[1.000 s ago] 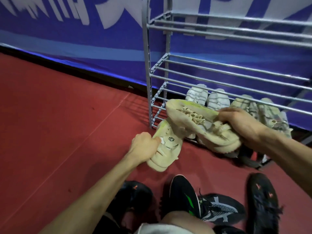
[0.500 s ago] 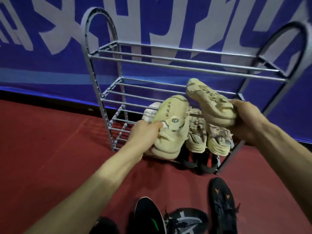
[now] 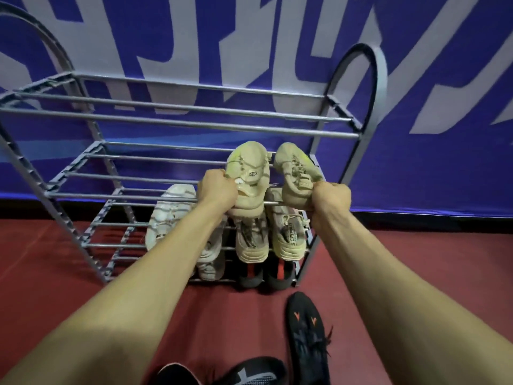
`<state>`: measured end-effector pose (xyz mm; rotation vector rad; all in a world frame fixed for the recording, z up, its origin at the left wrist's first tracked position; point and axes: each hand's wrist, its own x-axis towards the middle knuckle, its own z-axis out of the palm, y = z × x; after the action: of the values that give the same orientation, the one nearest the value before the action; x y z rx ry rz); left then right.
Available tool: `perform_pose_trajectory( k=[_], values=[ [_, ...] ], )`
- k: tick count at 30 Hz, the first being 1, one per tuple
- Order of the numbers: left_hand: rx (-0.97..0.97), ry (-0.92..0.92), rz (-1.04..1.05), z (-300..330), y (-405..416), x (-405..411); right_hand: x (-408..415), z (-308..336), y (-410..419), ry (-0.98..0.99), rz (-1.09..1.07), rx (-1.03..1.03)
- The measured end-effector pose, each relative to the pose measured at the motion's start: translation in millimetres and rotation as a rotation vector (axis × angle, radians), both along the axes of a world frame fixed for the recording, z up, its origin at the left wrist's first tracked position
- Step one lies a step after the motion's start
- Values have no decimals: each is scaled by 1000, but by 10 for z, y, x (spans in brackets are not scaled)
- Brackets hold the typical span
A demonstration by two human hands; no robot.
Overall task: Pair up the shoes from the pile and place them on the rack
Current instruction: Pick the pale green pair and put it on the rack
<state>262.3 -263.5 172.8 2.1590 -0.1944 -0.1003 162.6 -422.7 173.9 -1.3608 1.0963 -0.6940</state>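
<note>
My left hand grips the heel of a beige shoe whose toe points away over the bars of the middle shelf. My right hand grips the heel of its matching beige shoe, side by side with the first at the shelf's right end. The grey metal rack stands against the blue wall. On the shelf below sit a white pair and a beige-and-black pair. Dark shoes fill the bottom right corner of the rack.
A black shoe with orange marks lies on the red floor in front of the rack. More black shoes lie at the bottom edge. The top shelf and the left half of the middle shelf hold nothing.
Both hands have lifted the beige shoes from low in front of the rack up to the middle shelf and brought them parallel. The view has shifted left and closer to the rack.
</note>
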Motion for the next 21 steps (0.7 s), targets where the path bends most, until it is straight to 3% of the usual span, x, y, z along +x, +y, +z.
perform_pose_trajectory(
  k=[3, 7, 11, 16, 21],
  values=[
    [62, -51, 37, 34, -56, -40, 10, 82, 145, 113, -49, -94],
    [51, -72, -21, 160, -217, -24, 29, 8, 164, 248, 58, -263],
    [60, 22, -4, 124, -275, -43, -27, -6, 185, 260, 153, -325],
    [-64, 48, -50, -8, -83, -230, -202, 62, 224, 328, 193, -517],
    [-115, -96, -115, -240, 128, -806, -339, 31, 357, 353, 224, -818]
  ],
)
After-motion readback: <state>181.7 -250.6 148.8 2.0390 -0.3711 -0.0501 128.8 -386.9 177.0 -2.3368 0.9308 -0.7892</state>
